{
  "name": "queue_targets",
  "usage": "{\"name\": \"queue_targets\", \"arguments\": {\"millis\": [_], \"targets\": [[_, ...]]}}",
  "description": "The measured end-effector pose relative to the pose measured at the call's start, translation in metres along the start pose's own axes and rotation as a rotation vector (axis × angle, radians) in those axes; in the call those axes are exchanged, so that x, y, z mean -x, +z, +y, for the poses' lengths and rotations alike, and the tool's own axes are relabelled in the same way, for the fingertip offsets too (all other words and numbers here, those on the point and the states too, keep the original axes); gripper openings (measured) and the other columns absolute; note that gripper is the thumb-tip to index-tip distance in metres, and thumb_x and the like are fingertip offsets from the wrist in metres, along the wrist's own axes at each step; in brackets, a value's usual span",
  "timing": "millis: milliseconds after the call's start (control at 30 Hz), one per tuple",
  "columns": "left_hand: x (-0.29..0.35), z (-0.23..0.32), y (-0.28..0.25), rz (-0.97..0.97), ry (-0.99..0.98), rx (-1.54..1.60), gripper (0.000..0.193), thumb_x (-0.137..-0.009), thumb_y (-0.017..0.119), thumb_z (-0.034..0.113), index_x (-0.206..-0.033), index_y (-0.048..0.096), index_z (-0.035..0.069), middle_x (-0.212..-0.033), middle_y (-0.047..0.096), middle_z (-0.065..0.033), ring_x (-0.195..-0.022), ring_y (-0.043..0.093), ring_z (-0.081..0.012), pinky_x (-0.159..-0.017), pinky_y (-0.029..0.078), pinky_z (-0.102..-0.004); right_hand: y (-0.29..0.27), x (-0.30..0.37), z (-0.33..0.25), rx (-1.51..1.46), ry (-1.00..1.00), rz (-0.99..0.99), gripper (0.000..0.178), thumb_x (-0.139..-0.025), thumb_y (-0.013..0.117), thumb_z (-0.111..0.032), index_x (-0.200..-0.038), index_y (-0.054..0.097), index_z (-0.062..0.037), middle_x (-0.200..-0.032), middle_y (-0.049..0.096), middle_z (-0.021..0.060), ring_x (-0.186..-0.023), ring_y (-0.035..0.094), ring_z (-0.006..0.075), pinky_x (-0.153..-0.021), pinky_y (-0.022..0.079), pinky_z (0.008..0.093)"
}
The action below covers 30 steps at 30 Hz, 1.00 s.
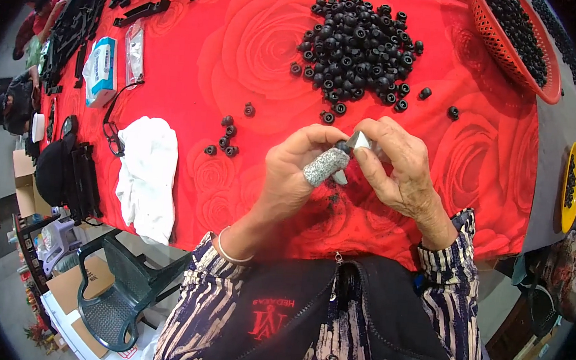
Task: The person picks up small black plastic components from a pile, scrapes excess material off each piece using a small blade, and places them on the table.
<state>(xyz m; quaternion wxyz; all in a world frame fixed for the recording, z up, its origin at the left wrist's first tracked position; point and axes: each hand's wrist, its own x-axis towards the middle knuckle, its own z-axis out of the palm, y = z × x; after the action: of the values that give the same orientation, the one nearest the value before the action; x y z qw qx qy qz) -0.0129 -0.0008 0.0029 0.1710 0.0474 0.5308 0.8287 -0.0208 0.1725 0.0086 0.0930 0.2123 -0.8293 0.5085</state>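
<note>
My left hand (289, 170) pinches a small black round part (343, 146) between its fingertips. A grey speckled cover (326, 167) wraps one digit of that hand. In my right hand (400, 168) is a small pale, pointed blade-like piece (359, 140), held against the black part; its handle, if any, is hidden by the fingers. Dark crumbs (333, 198) lie on the red cloth below my hands. Beyond them is a heap of similar black parts (359, 50), each with a hollow end. Several more (227, 141) lie loose to the left.
A red basket (552, 89) of small black parts stands at far right, above a yellow dish (564, 222). To the left lie a white cloth (147, 179), glasses (111, 136), a tissue pack (101, 74) and long black pieces (142, 13). A dark chair (112, 301) stands below the table edge.
</note>
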Motion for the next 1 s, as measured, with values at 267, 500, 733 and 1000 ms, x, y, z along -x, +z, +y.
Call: {"name": "queue_targets", "arguments": {"millis": [267,500,733,1000], "targets": [[0.0012,0.0010,-0.0003,0.012,-0.013,-0.002,0.027,-0.084,0.059,0.002,-0.107,0.051,-0.006,-0.091,0.058,-0.0076,-0.076,0.058,-0.0116,-0.064,0.050,-0.0235,-0.0002,-0.0015,0.0003,0.002,-0.018,-0.015,0.019,-0.074,0.060,-0.003,-0.091,0.055,0.0021,-0.070,0.053,0.0139,-0.060,0.054,0.0288,-0.052,0.042,0.0362],[0.0016,-0.0016,0.0001,0.026,-0.004,-0.008,0.027,-0.084,0.059,0.002,-0.108,0.050,-0.006,-0.093,0.059,-0.0081,-0.078,0.058,-0.0116,-0.065,0.050,-0.0237,-0.0006,-0.0012,0.0006,0.002,-0.030,-0.015,0.018,-0.074,0.061,-0.001,-0.090,0.055,0.0024,-0.071,0.054,0.0140,-0.060,0.054,0.0286,-0.052,0.042,0.0361],[0.0004,-0.0031,-0.0019,0.028,-0.015,0.035,0.026,-0.083,0.059,0.001,-0.107,0.051,-0.006,-0.093,0.059,-0.0085,-0.079,0.058,-0.0118,-0.065,0.051,-0.0235,-0.0011,-0.0021,-0.0003,0.021,-0.023,-0.029,0.018,-0.074,0.061,-0.002,-0.090,0.055,0.0021,-0.071,0.054,0.0138,-0.060,0.054,0.0287,-0.051,0.042,0.0359],[0.0004,-0.0051,-0.0024,0.051,-0.037,0.076,0.025,-0.082,0.060,0.001,-0.105,0.052,-0.005,-0.091,0.060,-0.0086,-0.077,0.059,-0.0121,-0.064,0.051,-0.0235,0.0013,-0.0006,0.0008,0.012,-0.003,-0.045,0.017,-0.074,0.061,-0.002,-0.089,0.055,0.0016,-0.068,0.052,0.0130,-0.058,0.053,0.0283,-0.050,0.041,0.0367]]}}
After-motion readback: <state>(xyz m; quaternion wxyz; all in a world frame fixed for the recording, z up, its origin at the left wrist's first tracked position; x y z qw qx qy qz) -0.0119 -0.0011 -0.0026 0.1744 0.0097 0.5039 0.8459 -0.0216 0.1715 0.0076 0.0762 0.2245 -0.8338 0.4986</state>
